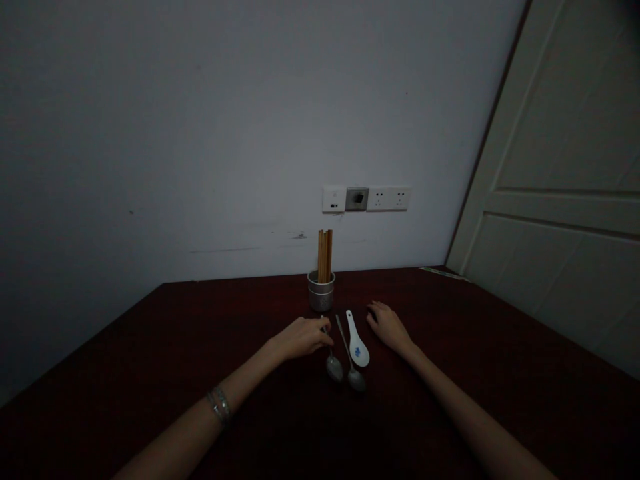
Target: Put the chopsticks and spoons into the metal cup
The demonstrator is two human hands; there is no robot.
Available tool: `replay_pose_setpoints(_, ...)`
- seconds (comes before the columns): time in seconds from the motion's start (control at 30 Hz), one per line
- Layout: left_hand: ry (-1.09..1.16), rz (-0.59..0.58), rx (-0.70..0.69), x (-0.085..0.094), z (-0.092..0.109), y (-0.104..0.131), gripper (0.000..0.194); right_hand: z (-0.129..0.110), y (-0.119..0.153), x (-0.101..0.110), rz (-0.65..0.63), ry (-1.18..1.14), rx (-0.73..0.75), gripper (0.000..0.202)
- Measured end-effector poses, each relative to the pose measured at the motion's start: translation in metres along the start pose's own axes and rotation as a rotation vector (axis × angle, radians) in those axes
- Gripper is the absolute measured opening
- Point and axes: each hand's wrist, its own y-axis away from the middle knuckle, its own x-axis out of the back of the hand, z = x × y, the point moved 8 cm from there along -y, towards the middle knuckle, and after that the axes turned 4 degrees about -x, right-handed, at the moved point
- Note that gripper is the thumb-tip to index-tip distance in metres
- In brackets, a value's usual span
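My left hand (306, 335) is closed around the handle of a metal spoon (335, 369), whose bowl points toward me. Just right of it lies a second metal spoon (356, 380) with a long thin handle. Beside that is a white ceramic spoon (358, 348) with a blue mark in its bowl. My right hand (390, 325) rests flat on the table to the right of the white spoon, fingers stretched out and holding nothing. Behind the spoons stands a metal cup (321, 295) with several wooden chopsticks (325, 257) upright in it.
The dark red table (240, 307) meets a pale wall (225, 133) at the back. Sockets (389, 199) and a switch plate (357, 199) are on the wall above the cup. A panelled white door (565, 153) stands at the right.
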Motion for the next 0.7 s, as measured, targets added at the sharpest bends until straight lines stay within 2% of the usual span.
replay_pose_setpoints(0.23, -0.027, 0.009, -0.016, 0.003, 0.002, 0.002, 0.020, -0.001, 0.000, 0.002, 0.001, -0.046, -0.004, 0.036)
replay_pose_setpoints(0.33, -0.018, 0.050, 0.000, 0.009, 0.001, 0.003, 0.021, -0.001, 0.000, 0.002, -0.003, -0.028, -0.001, 0.037)
replay_pose_setpoints(0.53, 0.161, 0.200, 0.048, 0.029, -0.009, 0.008, 0.027, 0.000, 0.001, 0.000, -0.009, 0.001, -0.002, 0.039)
replay_pose_setpoints(0.7, 0.360, 0.431, 0.157, 0.052, -0.025, 0.012, 0.026, -0.001, 0.001, 0.001, -0.011, -0.005, 0.003, 0.038)
